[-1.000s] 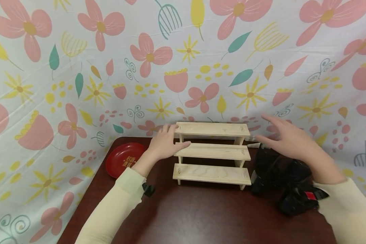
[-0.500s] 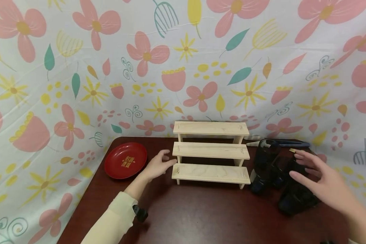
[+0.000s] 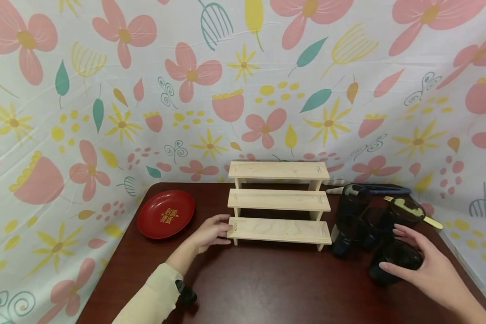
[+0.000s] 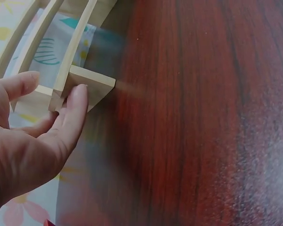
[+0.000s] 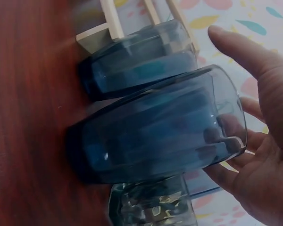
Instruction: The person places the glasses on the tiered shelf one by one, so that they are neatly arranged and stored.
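Observation:
Beside a group of dark glasses, my right hand (image 3: pixel 425 265) curves loosely around a blue glass tumbler (image 3: pixel 394 263). The right wrist view shows its thumb apart from the tumbler (image 5: pixel 155 132), with the fingers behind the rim. My left hand (image 3: pixel 210 233) is at the left end of the lowest tier of a three-step wooden stand (image 3: pixel 279 229). In the left wrist view, that hand's fingertips (image 4: pixel 79 96) lie against the stand's leg, or very near it, and the thumb is lifted off to one side.
Another blue tumbler (image 5: pixel 137 61) and a clear faceted glass (image 5: pixel 151 202) stand close by. A yellow-green handle (image 3: pixel 433 222) and a small gold fork (image 3: pixel 389 198) show behind. A red plate (image 3: pixel 166 213) lies at left; a dark blue long tool (image 3: pixel 389 190) lies at the back.
My right hand has come down and back from above the glasses to the nearest tumbler. My left hand has dropped from the stand's upper tiers to its lowest one.

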`<state>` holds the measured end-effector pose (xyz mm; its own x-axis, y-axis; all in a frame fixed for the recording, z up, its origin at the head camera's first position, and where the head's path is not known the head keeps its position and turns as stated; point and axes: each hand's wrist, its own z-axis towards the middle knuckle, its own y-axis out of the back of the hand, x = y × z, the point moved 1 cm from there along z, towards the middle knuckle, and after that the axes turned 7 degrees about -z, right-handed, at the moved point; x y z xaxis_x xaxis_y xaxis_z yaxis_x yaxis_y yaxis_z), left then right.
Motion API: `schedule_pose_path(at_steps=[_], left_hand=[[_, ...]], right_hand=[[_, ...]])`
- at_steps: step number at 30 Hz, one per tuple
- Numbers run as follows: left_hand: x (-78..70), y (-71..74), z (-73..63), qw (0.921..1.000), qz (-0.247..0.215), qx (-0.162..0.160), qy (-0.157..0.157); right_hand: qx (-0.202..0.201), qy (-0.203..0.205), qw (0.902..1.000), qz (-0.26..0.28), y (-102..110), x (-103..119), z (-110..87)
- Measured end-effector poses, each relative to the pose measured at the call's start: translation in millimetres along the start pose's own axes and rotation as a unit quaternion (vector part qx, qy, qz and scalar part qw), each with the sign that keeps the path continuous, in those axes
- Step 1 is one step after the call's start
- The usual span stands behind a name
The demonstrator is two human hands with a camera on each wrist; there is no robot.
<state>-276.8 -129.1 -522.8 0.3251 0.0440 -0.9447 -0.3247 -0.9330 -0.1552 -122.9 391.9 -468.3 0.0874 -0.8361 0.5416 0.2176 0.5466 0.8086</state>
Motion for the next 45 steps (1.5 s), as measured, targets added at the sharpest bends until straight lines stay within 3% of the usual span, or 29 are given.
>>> schedule_pose_path(at_steps=[10,17,25,31,35,38,45], left_hand=[[2.2,5.2,2.2,0.9997,-0.024,0.000,-0.005],[2.8,5.7,4.1,0.9997,-0.024,0.002,-0.003],[5.3,4.9,7.1,0.9994,-0.035,-0.002,0.000],[4.4,3.8,6.3,0.9992,-0.038,-0.010,-0.004],[4.4,3.4,5.3,0.9991,-0.040,-0.011,-0.006],[4.7,3.3,5.1,0.9990,-0.043,-0.011,-0.008],[5.5,5.1,5.2,0.9990,-0.044,-0.007,-0.008]], right_hand=[[0.033,-0.029,0.9982,-0.040,-4,-10,-4.9],[0.107,-0.097,0.9862,-0.081,0,-18,-3.8],[0.138,-0.112,0.9812,-0.076,2,-25,-4.3],[0.133,-0.097,0.9845,-0.059,0,-29,-3.9],[0.100,-0.085,0.9899,-0.054,-4,-28,-6.5],[0.086,-0.087,0.9913,-0.048,-7,-26,-8.7],[0.095,-0.113,0.9889,-0.019,-7,-14,-9.6]])
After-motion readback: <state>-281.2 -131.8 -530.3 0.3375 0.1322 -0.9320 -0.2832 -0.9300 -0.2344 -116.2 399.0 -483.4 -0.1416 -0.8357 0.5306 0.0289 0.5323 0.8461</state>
